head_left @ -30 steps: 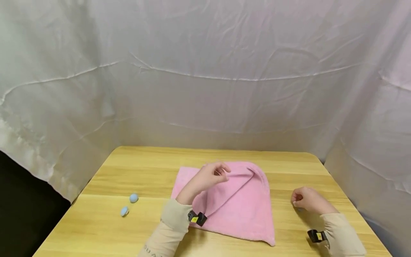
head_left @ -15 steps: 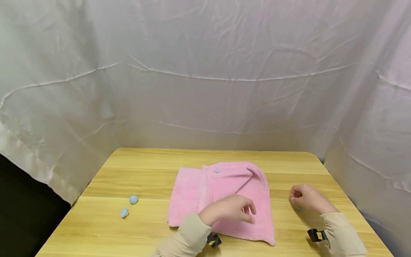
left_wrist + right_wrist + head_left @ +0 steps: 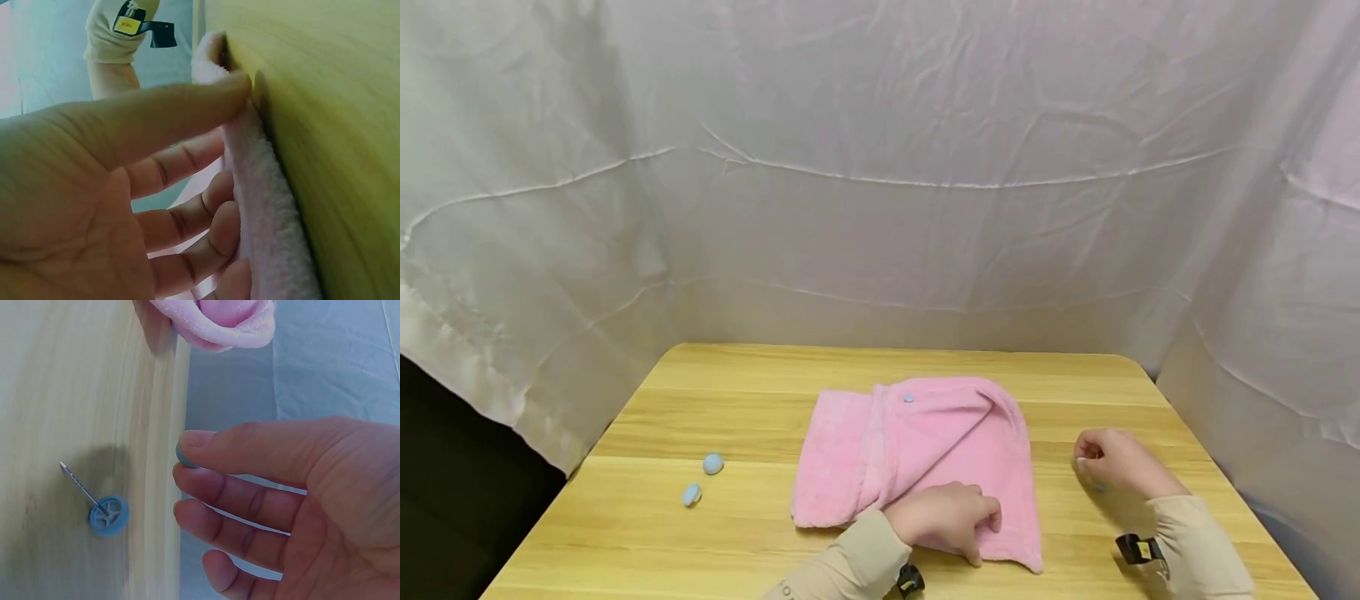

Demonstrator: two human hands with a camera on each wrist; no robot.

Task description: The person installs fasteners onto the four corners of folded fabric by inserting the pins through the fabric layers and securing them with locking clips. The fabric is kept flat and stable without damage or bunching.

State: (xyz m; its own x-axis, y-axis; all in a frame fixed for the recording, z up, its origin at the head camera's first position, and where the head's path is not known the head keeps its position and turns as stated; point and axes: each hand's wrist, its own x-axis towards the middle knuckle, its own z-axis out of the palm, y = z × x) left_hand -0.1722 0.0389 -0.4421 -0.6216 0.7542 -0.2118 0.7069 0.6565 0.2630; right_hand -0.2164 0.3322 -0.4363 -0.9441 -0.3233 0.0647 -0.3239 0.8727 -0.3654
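Note:
A pink plush cloth (image 3: 842,442) lies partly folded on the wooden table, with a small blue piece (image 3: 908,398) on its upper part. My left hand (image 3: 951,518) is at the cloth's near edge. In the left wrist view its thumb (image 3: 206,103) meets the cloth edge (image 3: 265,194), and its bent fingertips touch the cloth, apart from the thumb. Right of the cloth, my right hand (image 3: 1116,460) pinches a small blue rounded piece (image 3: 185,457) between thumb and forefinger, mostly hidden. Below it a blue-headed pin (image 3: 107,517) lies with its metal point up.
Two small blue round pieces, one domed (image 3: 712,463) and one tilted with a pale underside (image 3: 692,494), lie on the table's left side. A pale grey curtain (image 3: 880,250) hangs behind and beside the wooden table (image 3: 737,375).
My left hand has moved from the cloth's upper part down to its near edge, uncovering the blue piece and the left fold. My right hand has hardly moved.

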